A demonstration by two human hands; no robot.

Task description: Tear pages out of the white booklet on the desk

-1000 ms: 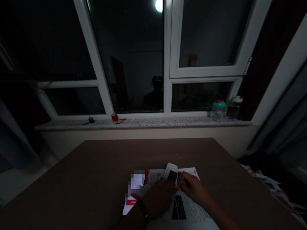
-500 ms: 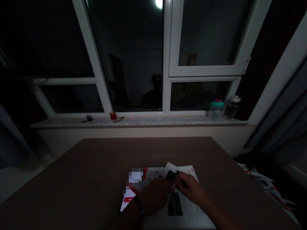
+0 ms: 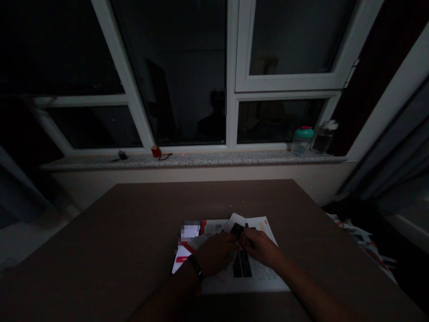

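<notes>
The printed sheet (image 3: 268,271) is laid on the near part of the table (image 3: 134,223), around the middle, with text and dark pictures facing up. At its far side a flap of paper (image 3: 236,227) is raised, between and just beyond the two hands. The handling is judged to be partway along: the flap is lifted, but it is neither pressed flat nor seen to be parted from the sheet. How much is left cannot be told, as the place where the fingers meet is dim and partly covered.

The flap's right edge seems to be pinched by the right hand (image 3: 261,247), with its fingers curled and its tips brought together. The left hand (image 3: 216,254) is laid palm down over the sheet's left part; whether anything is gripped by it cannot be told. A dark band (image 3: 195,267) is worn on the left wrist.

Just left of the sheet, a lit phone (image 3: 180,260) is partly overlapped by paper. Farther off, a red jar (image 3: 156,152) and a teal-lidded bottle (image 3: 302,142) are seen on the windowsill (image 3: 214,158).
</notes>
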